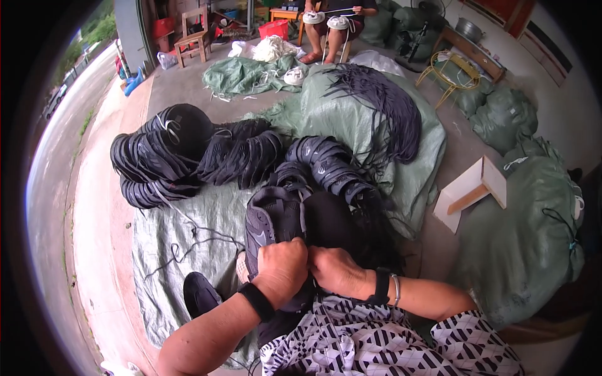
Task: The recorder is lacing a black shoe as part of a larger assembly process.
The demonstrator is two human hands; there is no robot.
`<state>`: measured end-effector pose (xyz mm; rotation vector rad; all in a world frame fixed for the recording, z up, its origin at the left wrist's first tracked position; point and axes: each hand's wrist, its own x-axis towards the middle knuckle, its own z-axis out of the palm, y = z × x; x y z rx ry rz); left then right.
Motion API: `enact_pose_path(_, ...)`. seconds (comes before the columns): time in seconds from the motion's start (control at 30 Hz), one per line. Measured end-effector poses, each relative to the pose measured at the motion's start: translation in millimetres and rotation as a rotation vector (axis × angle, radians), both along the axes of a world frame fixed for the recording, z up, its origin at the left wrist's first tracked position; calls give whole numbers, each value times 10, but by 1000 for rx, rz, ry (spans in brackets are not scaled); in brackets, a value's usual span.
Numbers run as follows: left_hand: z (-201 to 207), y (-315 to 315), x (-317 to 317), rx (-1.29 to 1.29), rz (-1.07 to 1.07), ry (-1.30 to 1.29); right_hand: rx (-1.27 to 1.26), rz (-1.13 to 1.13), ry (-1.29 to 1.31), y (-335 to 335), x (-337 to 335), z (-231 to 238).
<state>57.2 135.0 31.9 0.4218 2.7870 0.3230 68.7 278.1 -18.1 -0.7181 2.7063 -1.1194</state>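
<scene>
A black shoe upper with a swoosh-like mark on its side lies across my lap, its opening facing away from me. My left hand is closed in a fist over the near part of the upper. Knuckle to knuckle with it, my right hand is also closed. The fingertips of both hands are hidden, so what they pinch cannot be made out. Left of my knees, a dark shoe-shaped piece rests on a green woven sheet. A thin dark cord trails over that sheet.
Stacked black uppers and another row of uppers lie ahead. Black laces drape over a green sack. A white board stand and large sacks are at right. Another person sits beyond, with white shoes.
</scene>
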Motion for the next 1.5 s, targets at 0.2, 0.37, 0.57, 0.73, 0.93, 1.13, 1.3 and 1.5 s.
enact_pose_path(0.2, -12, -26, 3, 21, 54, -40, -145, -33, -151, 95, -38, 13)
enact_pose_path(0.37, -49, -93, 48, 97, 86, 4, -375, -141, -667, 127, -14, 20)
enact_pose_path(0.57, -70, -161, 112, 148, 31, 42, -835, -250, -1004, 43, 52, -74)
enact_pose_path(0.73, -44, -254, 7, 706, 311, -293, -149, 43, -116, 145, -138, 130)
enact_pose_path(0.93, -55, -164, -78, 1138, 462, -193, 341, 512, 100, 186, -458, 404)
enact_pose_path(1.13, -6, -186, -238, 487, 116, -304, 208, 568, 185, 288, -539, 248)
enact_pose_path(1.3, -12, -85, -383, 190, -71, -331, 78, 505, 206, 344, -490, 52)
enact_pose_path(1.5, 82, 27, -534, -96, -204, -440, 84, 468, 437, 355, -484, -63)
